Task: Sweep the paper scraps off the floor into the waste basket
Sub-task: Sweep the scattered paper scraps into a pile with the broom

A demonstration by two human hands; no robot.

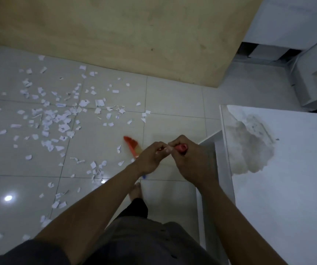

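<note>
Head view shows both grips on a broom (132, 144): the right grip (190, 159) is curled tight round the red top of the handle, and the left grip (150, 157), touching it just to the left, is folded round the shaft below. To sweep well, the orange head (blurred, low at frame centre) should go out past the far edge of the litter and draw back in short, overlapping strokes, herding everything into one heap; light pressure will likely keep pieces from fluttering. Paper scraps (46, 115) lie strewn across the pale floor tiles (173, 104) over the left half of the frame, small, white, torn and irregular, thickest at middle left. No waste basket is in view.
</note>
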